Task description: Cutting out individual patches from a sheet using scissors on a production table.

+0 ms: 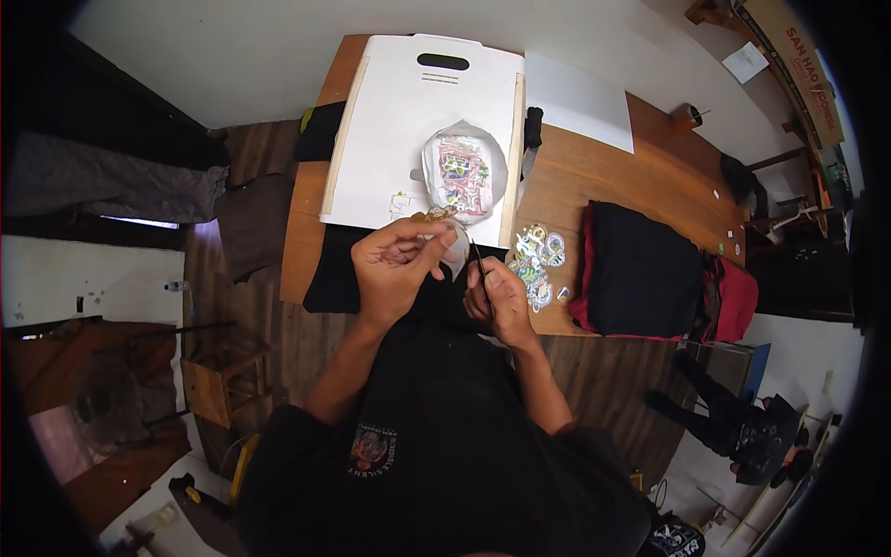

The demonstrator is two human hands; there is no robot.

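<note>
The left hand (394,265) pinches a small pale piece (455,251) between thumb and index finger, its other fingers loosely curled; the piece sits just off the near edge of a white board (385,121), between the two hands. At about four o'clock from that piece, the right hand (501,297) has its fingers bent around a slim dark tool (476,252), thumb pressed along it, the thin tip pointing toward twelve; it may be scissors or a knife, but it is too small here to tell. At twelve o'clock from the hands, a whitish container (502,172) on the board holds colourful printed cut-outs (461,176). A loose heap of stickers (536,265) lies at two o'clock from the right hand on the wooden table (575,181), with folded black-and-red cloth (640,269) farther out toward three and a white sheet (580,102) toward one.
</note>
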